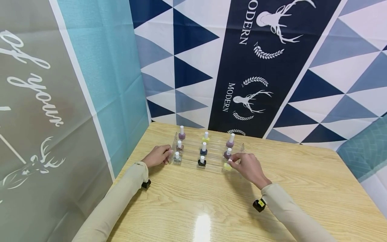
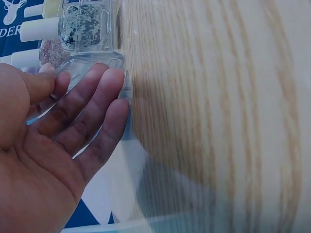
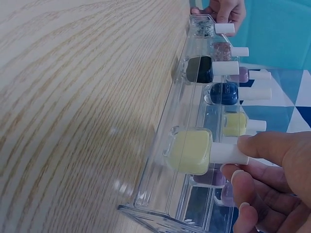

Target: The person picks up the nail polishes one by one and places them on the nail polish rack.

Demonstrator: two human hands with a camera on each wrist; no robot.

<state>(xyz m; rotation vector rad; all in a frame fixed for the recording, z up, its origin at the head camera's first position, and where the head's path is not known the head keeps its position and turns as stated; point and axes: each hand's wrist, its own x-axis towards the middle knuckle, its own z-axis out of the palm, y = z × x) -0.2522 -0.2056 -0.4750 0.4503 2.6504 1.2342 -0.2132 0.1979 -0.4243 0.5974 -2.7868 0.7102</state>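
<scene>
A clear stepped rack [image 3: 163, 141] holds several nail polish bottles with white caps. At its near right corner, my right hand [image 1: 248, 167] pinches the white cap of a yellow nail polish bottle [image 3: 190, 151] between thumb and fingers. The bottle is at the rack's front tier. At the opposite end, my left hand [image 1: 158, 155] holds the rack's side panel, its thumb and index finger close together there. Beside the left fingers [image 2: 111, 82] stands a glitter-flecked polish bottle [image 2: 83, 28]. A black polish bottle [image 1: 202, 162] stands mid-front, with a dark blue one [image 1: 204, 150] behind it.
Purple polish bottles [image 1: 230, 141] stand at the rack's right, with another purple one [image 1: 181, 133] at back left. A second yellow bottle [image 1: 206, 137] stands at the back middle. Patterned cloth [image 1: 187, 60] hangs behind the wooden table [image 1: 169, 205], and more cloth hangs at the left.
</scene>
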